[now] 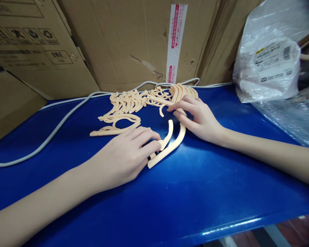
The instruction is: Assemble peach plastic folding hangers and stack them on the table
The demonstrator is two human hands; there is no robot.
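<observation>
On the blue table (201, 192) lies a spread of several peach-coloured plastic hangers (134, 103), some loose, some fanned in a row at the back. My left hand (126, 154) rests palm down, its fingers curled and pinching the lower end of one small hanger (170, 142) with a curved hook. My right hand (199, 118) grips the upper end of the same hanger, fingers bent and pressed on it, touching the edge of the fanned stack (182, 91). Both forearms lie low over the table.
Cardboard boxes (134, 41) wall the back and left. A grey-white cable (54, 128) runs along the back edge and curves to the left front. Clear plastic bags with a labelled pack (270, 65) sit at the right. The table's front edge (234, 226) is close.
</observation>
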